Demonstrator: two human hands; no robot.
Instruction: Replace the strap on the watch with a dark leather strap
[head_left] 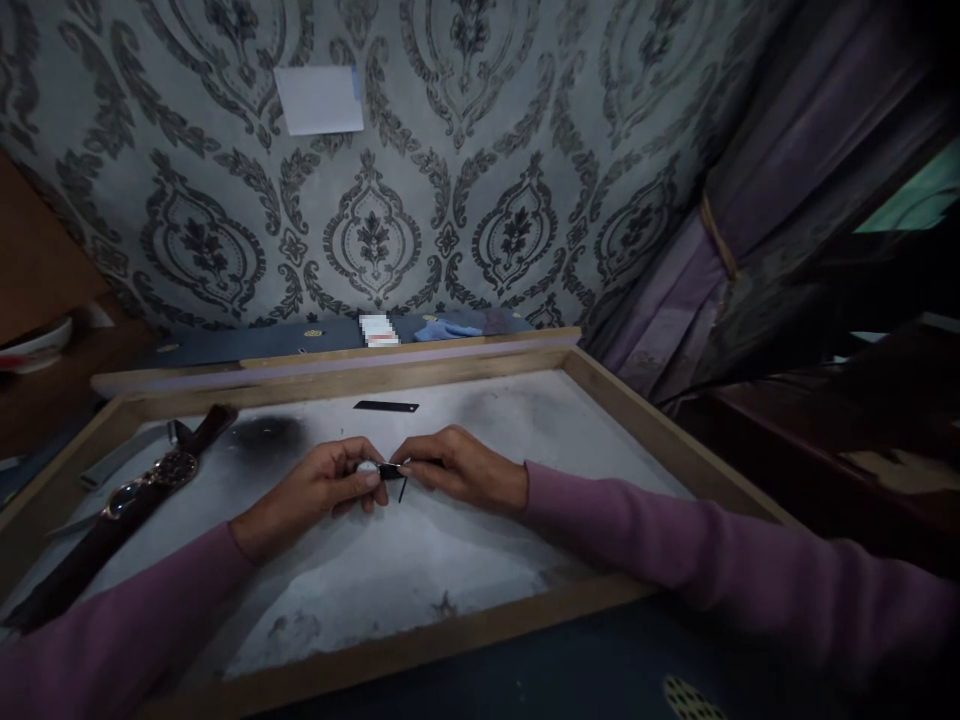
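Observation:
My left hand (330,480) is closed round a small wristwatch (367,467) with a pale round face, its thumb beside the face. A short black strap piece (389,471) extends from the watch toward my right hand (457,468). The fingers of that hand pinch the strap's end, where a thin bright edge shows, too small to name. A narrow dark strip (402,490) hangs below the fingertips. Beyond both hands, a flat dark strip (386,406) with a hole at one end lies on the white surface.
A wooden-rimmed tray (420,645) with a white, smudged bottom surrounds the work. Watches with dark brown straps (176,468) and a grey strap (127,455) lie at its left. Behind the rim are a small white box (379,330) and blue cloth (448,330).

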